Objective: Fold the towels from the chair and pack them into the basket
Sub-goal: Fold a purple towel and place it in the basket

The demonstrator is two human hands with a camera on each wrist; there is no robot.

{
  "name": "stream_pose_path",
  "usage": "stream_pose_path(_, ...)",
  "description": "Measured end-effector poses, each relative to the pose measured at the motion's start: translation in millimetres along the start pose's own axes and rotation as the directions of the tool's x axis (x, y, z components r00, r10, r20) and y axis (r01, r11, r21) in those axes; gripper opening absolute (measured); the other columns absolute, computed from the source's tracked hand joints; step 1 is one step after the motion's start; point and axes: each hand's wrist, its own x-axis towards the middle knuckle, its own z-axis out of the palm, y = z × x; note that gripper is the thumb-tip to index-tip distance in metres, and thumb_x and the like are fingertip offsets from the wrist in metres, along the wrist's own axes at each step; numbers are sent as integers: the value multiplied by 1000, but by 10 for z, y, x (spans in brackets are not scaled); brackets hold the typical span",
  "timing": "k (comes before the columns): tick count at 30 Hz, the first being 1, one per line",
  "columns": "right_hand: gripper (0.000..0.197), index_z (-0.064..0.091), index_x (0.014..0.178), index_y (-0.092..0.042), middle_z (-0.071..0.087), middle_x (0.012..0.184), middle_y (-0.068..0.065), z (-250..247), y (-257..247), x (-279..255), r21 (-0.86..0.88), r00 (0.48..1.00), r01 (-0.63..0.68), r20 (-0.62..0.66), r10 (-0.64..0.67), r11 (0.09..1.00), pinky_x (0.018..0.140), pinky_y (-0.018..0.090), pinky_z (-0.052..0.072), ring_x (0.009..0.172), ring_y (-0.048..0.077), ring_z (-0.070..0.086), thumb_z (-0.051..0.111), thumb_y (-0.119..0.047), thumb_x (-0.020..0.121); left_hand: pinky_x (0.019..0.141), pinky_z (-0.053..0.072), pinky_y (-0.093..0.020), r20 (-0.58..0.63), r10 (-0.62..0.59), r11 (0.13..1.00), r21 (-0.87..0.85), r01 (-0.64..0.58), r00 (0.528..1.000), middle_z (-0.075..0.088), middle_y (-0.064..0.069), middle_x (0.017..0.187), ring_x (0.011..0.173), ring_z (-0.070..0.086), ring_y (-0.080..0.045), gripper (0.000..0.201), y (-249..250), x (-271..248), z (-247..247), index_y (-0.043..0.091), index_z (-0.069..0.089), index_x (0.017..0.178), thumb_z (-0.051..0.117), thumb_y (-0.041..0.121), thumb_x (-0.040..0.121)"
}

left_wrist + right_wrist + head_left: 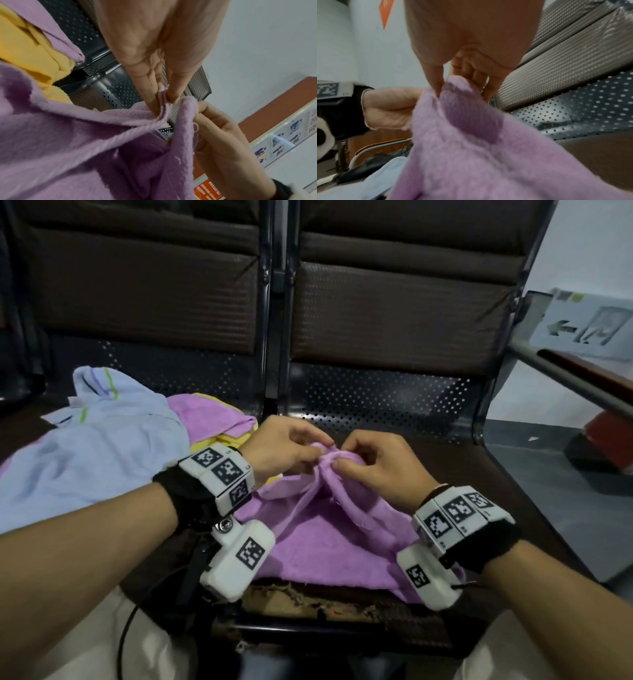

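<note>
Pinching status: the left hand [281, 448] and right hand [371, 463] are drawn together at one raised bunch of the purple towel [329, 539], each hand clamped on the fabric between thumb and fingertips.
Towel position: the towel lies on the right-hand chair seat [462, 470], its near part draped toward the person and its far part lifted into a peak at the pinch.
Grip detail: in the left wrist view the left fingers [154, 102] hold a thin edge only; in the right wrist view the right fingers [436, 82] hold a rounded fold of cloth.
Risk, edge slip: a thin pinch on plush fabric could release when the hands part, which would drop one corner and skew the fold.
Risk, wrong layers: the bunch appears to contain several overlapped edges; taking two layers as one would probably leave the towel twisted rather than flat.
Risk, snagging: the front of the seat [291, 597] looks torn and rough; the hanging hem could catch there if dragged.
Risk, pile disturbance: the unfolded pile [102, 440] of blue, purple and yellow towels lies just beside the left wrist; a wide spreading motion could push it.
Basket: not in view, so packing clearance cannot be judged.
</note>
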Motion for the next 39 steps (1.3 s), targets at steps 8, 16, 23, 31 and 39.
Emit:
stream_pose_path(8,16,69,70,-20,67,65,-7,106,10,56,50,989,-102,-105,106,994,61,21,44,62,2,55,74,-33,78,80,52,-33,57,-103,983,-146,110,993,62,-24,97,87,56,-28,20,63,-81,-21,-2,68,103,56,9,90)
stream_pose_path(16,22,67,65,-16,62,61,3,115,-35,54,321,980,-171,-45,196,931,56,30,43,58,11,52,77,-31,76,75,34,-43,120,42,998,-48,-37,992,58,-23,91,84,42,-27,23,38,-198,-125,14,74,95,59,-1,86)
stream_pose_path(23,52,56,64,-9,53,56,4,-284,37,-132,-418,955,57,286,72,907,55,30,34,52,12,41,57,-57,83,59,46,-11,-110,204,970,155,-186,973,67,10,64,60,57,2,35,142,-152,-286,22,70,72,54,-8,77)
stream_pose_path(31,46,47,126,-37,70,102,-1,-447,-148,-185,-592,1000,0,24,17,806,78,38,52,95,26,64,63,-27,84,61,38,-4,-175,428,798,535,-279,887,66,11,72,57,53,6,27,194,-132,-387,21,70,83,61,2,68)
stream_pose_path(39,37,67,113,-26,71,84,2,-541,-342,-214,-685,985,53,-82,-150,727,86,39,43,80,26,64,74,-23,77,75,50,-39,-85,596,575,739,-351,798,59,-4,82,76,56,-20,34,256,-193,-346,9,73,97,58,-3,69)
